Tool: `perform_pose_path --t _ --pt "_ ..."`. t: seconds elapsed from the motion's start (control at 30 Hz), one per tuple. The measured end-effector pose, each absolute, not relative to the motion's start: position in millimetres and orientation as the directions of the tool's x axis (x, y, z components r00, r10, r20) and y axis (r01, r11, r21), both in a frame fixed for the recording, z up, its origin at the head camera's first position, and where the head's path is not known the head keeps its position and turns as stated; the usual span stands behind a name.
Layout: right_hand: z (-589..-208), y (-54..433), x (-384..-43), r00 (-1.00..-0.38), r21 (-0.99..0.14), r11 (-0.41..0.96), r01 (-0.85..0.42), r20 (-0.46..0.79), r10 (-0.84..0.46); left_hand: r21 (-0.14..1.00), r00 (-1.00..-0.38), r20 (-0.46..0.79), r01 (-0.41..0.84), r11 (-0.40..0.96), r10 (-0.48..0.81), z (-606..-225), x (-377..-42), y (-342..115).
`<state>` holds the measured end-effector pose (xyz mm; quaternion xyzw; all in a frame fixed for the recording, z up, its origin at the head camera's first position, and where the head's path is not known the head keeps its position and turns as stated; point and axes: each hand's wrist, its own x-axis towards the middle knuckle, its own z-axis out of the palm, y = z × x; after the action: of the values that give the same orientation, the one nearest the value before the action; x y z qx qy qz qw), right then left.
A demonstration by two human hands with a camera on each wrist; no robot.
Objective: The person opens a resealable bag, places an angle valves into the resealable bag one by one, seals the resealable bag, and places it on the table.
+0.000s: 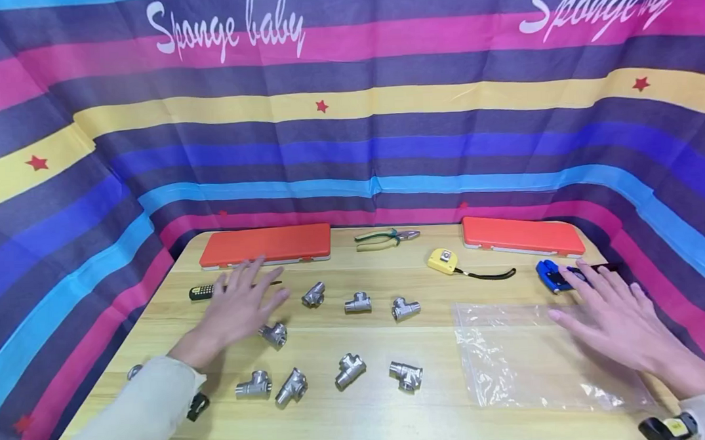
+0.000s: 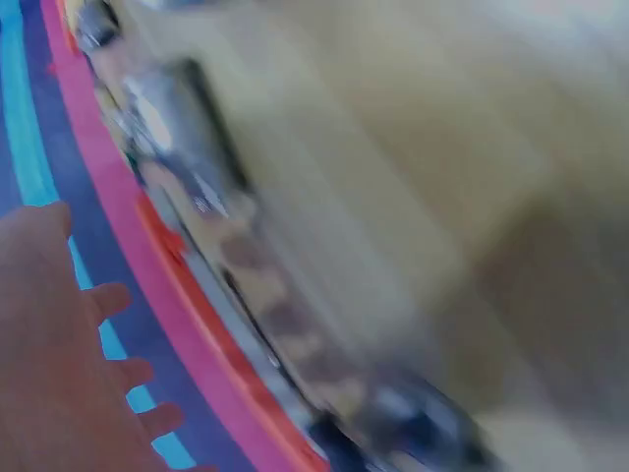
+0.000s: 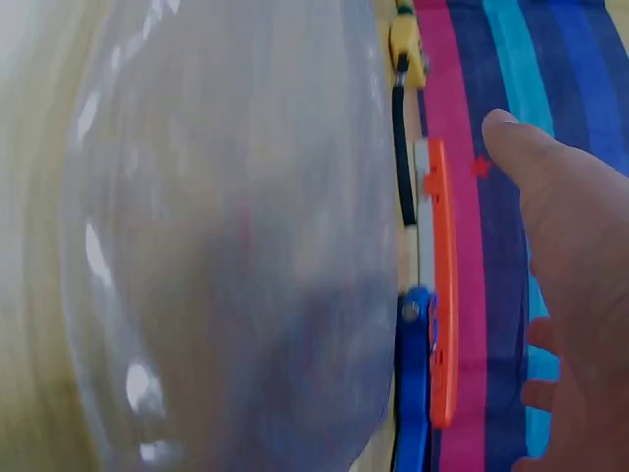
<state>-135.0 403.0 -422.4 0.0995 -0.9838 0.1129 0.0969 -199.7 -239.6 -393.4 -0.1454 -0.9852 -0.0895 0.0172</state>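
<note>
Pipe fittings (image 1: 408, 376) lie scattered across the middle and left of the wooden table (image 1: 432, 430), some near the left hand (image 1: 238, 310), whose fingers are spread. The right hand (image 1: 620, 333), also spread, hovers over a clear plastic bag (image 1: 512, 357), near a blue-and-black tool (image 1: 548, 276).

A crosswise lane of worktop (image 1: 434, 338) runs between the two rows of pipe fittings (image 1: 349, 371), pinched at the left by one stray fitting (image 1: 277, 335). On the right, a plastic bag (image 1: 512, 364) fills the surface, and a blue tool (image 1: 548, 276) blocks the way by the right fingers (image 1: 580, 289). Behind, pliers (image 1: 389, 238) leave gaps beside two red cases (image 1: 265, 245); striped cloth (image 1: 372, 140) walls the back.
</note>
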Motion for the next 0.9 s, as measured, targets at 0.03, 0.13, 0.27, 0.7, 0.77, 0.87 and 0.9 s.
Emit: perform_pose_path --t 0.03,0.13,0.27,0.7,0.77,0.87,0.9 --pt "-421 400 -135 -0.955 -0.217 0.947 -0.238 0.227 -0.189 0.173 -0.95 0.063 0.312 0.934 0.306 -392 -200 -230" --pt "-419 388 -134 -0.93 -0.245 0.917 -0.315 0.27 -0.248 0.182 -0.922 0.079 0.387 0.904 0.379 -390 -201 -199" --pt "-422 366 -130 -0.889 -0.271 0.865 -0.422 0.313 -0.335 0.224 -0.878 0.083 0.477 0.85 0.471 -387 -199 -154" --pt "-436 311 -109 -0.86 -0.272 0.816 -0.511 0.165 -0.484 0.322 -0.69 -0.066 0.669 0.67 0.721 -385 -171 -12" --pt "-440 310 -107 -0.849 -0.248 0.812 -0.529 0.167 -0.502 0.316 -0.642 -0.091 0.706 0.633 0.761 -389 -168 4" --pt "-445 310 -106 -0.835 -0.219 0.807 -0.548 0.189 -0.516 0.335 -0.604 -0.106 0.727 0.6 0.79 -394 -166 22" --pt "-447 311 -106 -0.833 -0.211 0.807 -0.551 0.199 -0.516 0.346 -0.603 -0.11 0.722 0.599 0.79 -394 -166 26"
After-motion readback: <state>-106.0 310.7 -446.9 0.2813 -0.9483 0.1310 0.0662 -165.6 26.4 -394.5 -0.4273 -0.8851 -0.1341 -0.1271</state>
